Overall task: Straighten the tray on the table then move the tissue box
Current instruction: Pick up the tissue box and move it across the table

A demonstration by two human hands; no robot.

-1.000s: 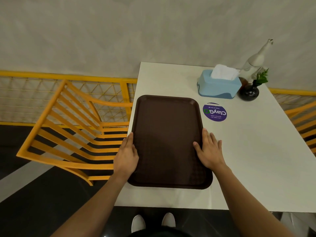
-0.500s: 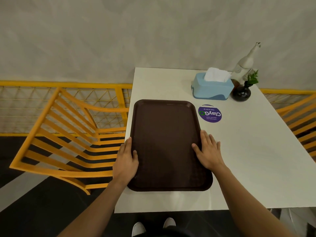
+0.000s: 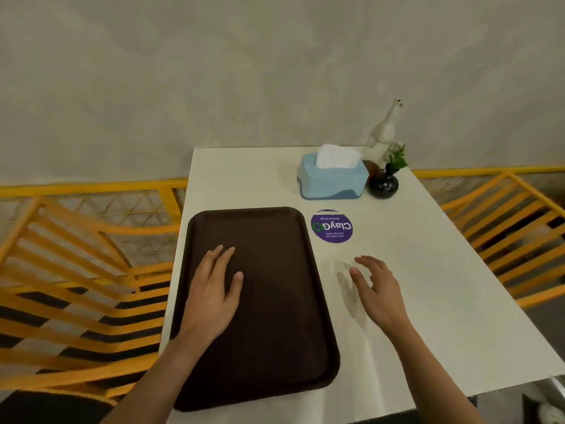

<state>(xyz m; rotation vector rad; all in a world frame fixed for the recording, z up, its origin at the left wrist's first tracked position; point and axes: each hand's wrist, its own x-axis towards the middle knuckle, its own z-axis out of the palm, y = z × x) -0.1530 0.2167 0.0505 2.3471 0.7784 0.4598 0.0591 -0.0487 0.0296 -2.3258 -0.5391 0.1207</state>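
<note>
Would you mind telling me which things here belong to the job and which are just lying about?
Belongs to the job:
- brown tray, left hand flat on it
- blue tissue box, not yet touched
- right hand, open above the table

Just lying about:
- purple round sticker
- black vase with a sprig
- glass bottle
- yellow chairs

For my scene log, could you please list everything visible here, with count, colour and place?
table: 1, white, centre, against the wall
tray: 1, dark brown, table's left side
tissue box: 1, light blue, white tissue on top, far side of table
sticker: 1, round, purple, between tray and tissue box
vase: 1, black, green sprig, right of tissue box
bottle: 1, clear, behind vase
chairs: 2, orange, either side of table
left hand: flat over tray
right hand: open, above bare table
</note>
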